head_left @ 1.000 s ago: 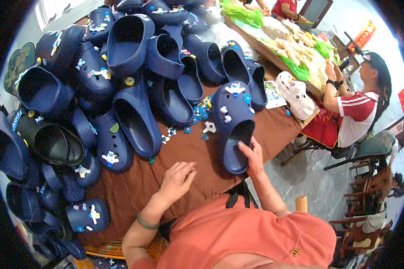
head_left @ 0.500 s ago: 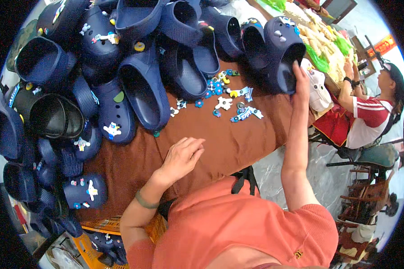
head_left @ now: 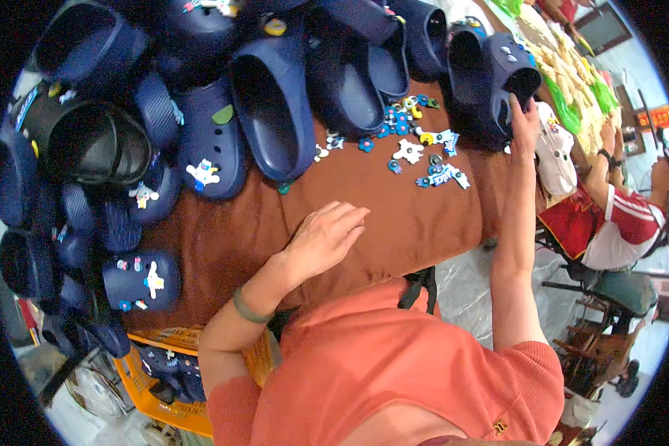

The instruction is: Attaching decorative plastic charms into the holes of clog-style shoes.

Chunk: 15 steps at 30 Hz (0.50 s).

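Observation:
At the right end of the row of shoes, my right hand (head_left: 525, 125) grips a navy clog (head_left: 496, 88) by its heel end, with the thumb at the foot opening. Small pale charms sit on that clog's toe. My left hand (head_left: 325, 236) hovers palm down over or on the brown cloth (head_left: 379, 245), fingers stretched out and holding nothing. Between the hands lies a loose pile of shoe charms: a white figure (head_left: 407, 152), blue flowers (head_left: 366, 145), and blue-and-white lettered pieces (head_left: 446, 177).
Several navy clogs (head_left: 273, 111) cover the back and left of the table, with a black clog (head_left: 100, 145) among them. A white clog (head_left: 556, 152) lies beyond my right hand. An orange crate (head_left: 152, 386) with clogs stands at lower left. A person in a red-and-white shirt (head_left: 624, 215) sits at right.
The view has turned a little, so the table and shoes appear shifted. My right hand still grips the navy clog. My left hand stays with its fingers outstretched.

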Available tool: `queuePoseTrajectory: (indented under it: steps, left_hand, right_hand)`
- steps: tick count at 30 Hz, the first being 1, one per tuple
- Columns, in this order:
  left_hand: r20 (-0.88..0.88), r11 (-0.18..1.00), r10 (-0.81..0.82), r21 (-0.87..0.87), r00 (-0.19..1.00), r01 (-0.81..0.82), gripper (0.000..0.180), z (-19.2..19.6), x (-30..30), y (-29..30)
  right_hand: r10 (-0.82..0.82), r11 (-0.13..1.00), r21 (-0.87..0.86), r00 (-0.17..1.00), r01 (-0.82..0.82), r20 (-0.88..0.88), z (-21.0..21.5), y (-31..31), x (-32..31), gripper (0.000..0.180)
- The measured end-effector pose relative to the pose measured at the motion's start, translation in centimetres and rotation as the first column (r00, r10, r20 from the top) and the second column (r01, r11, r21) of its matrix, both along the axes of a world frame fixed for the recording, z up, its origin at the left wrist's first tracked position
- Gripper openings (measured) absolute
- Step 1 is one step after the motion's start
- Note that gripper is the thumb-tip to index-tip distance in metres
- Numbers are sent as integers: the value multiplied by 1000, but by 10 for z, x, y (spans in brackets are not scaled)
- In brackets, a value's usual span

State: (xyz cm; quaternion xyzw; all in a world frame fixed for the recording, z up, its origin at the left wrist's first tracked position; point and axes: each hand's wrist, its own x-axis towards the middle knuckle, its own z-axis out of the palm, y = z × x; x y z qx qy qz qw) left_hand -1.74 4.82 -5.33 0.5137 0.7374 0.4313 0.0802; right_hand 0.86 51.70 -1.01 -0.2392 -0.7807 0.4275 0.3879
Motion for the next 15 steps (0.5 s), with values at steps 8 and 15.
queuePoseTrajectory:
  steps: [8,15]
  left_hand:
    - [6,998,2,62,1000,-2,21,-3,-2,2]
    - [16,995,54,78,998,-55,17,-11,1,2]
  right_hand:
    - [-234,583,731,935,355,-267,42,-132,19,39]
    - [700,213,713,614,-668,365,35,-262,-17,22]
